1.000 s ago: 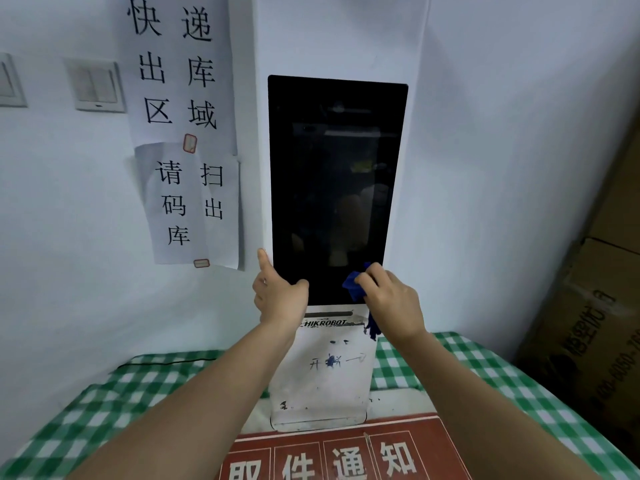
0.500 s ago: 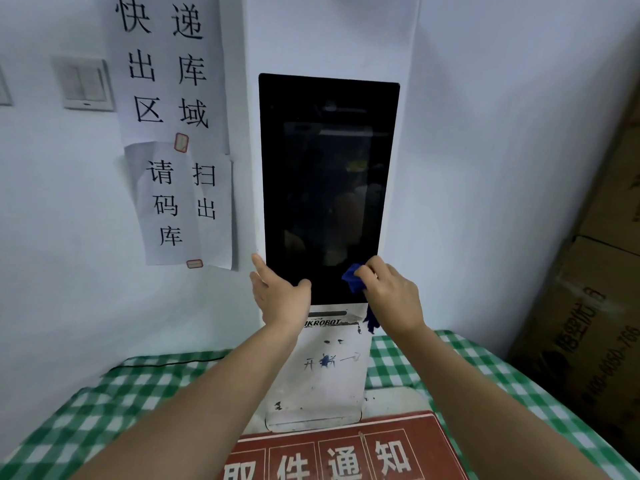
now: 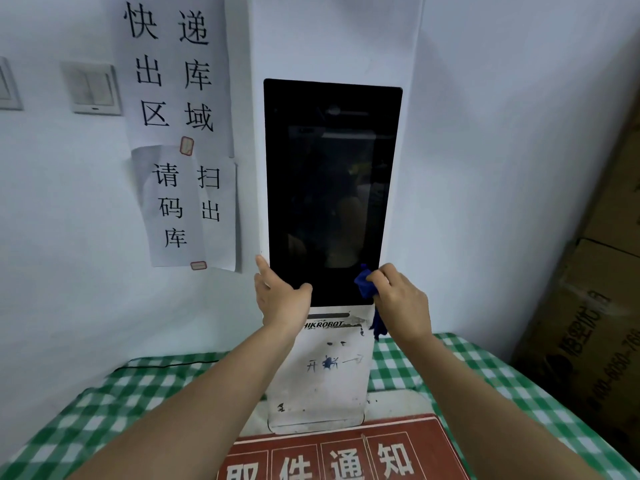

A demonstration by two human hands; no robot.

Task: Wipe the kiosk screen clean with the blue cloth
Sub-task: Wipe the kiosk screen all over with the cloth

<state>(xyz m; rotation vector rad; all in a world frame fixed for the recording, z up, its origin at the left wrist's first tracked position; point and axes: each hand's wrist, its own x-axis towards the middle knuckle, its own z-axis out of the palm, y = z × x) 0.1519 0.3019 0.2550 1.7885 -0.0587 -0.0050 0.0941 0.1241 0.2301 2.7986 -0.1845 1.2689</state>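
The kiosk (image 3: 320, 375) is standing upright on a checked table (image 3: 114, 403), close against the wall, and its dark screen (image 3: 332, 192) is filling the upper part of its front. The left hand (image 3: 282, 299) is bracing the lower left corner of the screen, forefinger lying up the side edge and thumb resting on the glass near the bottom. The right hand (image 3: 401, 306) is clenching the bunched cloth (image 3: 366, 285) and pressing it to the lower right corner of the glass; a tail of it is hanging below the hand.

In my judgement, only the bottom edge is being treated and the upper glass is awaiting attention. The step would be done well by opening the cloth flatter, working in overlapping passes, and keeping the left thumb off the glass, since it is likely leaving marks. Pressure should be staying moderate while the left hand is steadying the unit.
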